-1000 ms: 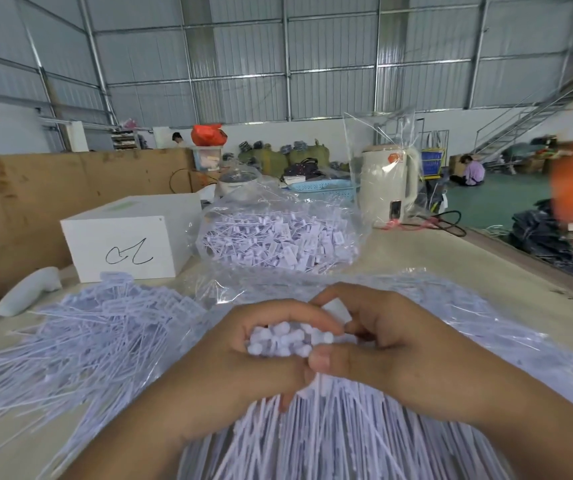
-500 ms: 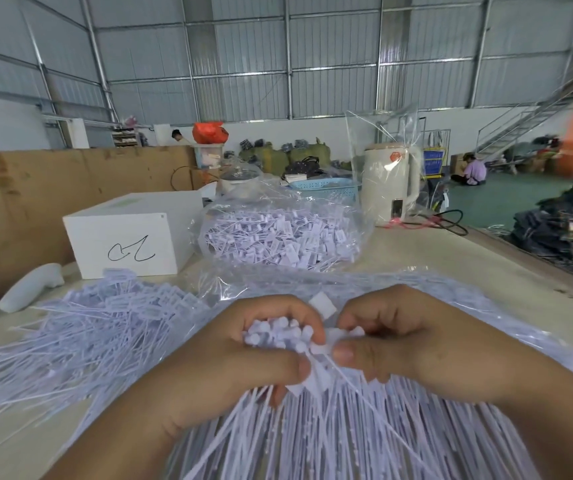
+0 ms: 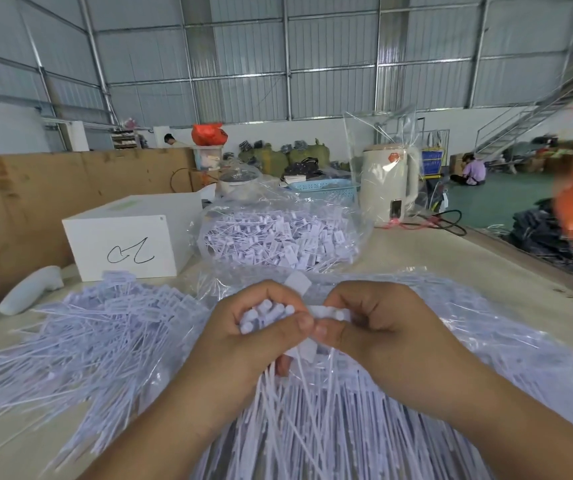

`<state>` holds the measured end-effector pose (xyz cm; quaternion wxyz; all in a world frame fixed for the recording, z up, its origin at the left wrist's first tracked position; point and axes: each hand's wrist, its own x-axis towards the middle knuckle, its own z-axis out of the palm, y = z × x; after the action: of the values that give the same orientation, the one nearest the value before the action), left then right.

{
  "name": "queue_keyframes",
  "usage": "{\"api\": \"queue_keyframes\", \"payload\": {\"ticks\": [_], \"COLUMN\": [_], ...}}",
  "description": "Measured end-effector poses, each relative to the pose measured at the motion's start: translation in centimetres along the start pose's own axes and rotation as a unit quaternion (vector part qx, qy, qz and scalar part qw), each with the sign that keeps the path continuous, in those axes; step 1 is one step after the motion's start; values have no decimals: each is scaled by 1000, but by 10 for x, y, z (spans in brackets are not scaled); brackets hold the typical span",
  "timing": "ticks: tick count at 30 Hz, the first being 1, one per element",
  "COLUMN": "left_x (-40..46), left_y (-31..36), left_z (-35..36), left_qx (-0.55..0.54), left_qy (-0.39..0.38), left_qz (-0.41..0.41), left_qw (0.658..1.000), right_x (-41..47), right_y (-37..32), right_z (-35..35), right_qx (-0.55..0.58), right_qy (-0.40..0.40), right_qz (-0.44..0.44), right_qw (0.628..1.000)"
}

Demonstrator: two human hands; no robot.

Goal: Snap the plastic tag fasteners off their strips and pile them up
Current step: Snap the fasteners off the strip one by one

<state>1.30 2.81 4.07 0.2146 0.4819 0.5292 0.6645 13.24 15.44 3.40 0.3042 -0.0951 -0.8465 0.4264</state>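
My left hand (image 3: 243, 344) grips a bunch of white tag fasteners (image 3: 264, 315) by their heads, and their thin tails hang down toward me. My right hand (image 3: 378, 327) pinches a short white piece of strip (image 3: 326, 311) right beside the bunch, thumb tip against my left thumb. A pile of loose lilac-white fasteners (image 3: 105, 327) lies on the table to the left. More fasteners in clear plastic (image 3: 486, 358) spread under and to the right of my hands.
A clear bag full of fasteners (image 3: 278, 240) stands behind my hands. A white box (image 3: 125, 237) with a scribble sits at the back left, a white handheld object (image 3: 32, 292) beside it. A cream kettle (image 3: 389, 185) stands at the back right, near the table edge (image 3: 520, 258).
My hands have drawn slightly apart from the earlier tight clasp. The right hand now pinches a strip piece pulled a little to the right of the bunch.
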Motion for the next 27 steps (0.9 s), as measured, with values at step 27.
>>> {"api": "queue_keyframes", "payload": {"ticks": [27], "left_x": [2], "left_y": [-4], "left_z": [-14], "left_qx": [30], "left_qy": [-174], "left_qz": [-13], "left_qw": [984], "right_x": [-7], "right_y": [-7], "right_z": [-15], "right_qx": [-52], "right_qy": [-108], "right_qz": [-48], "right_qw": [992]}}
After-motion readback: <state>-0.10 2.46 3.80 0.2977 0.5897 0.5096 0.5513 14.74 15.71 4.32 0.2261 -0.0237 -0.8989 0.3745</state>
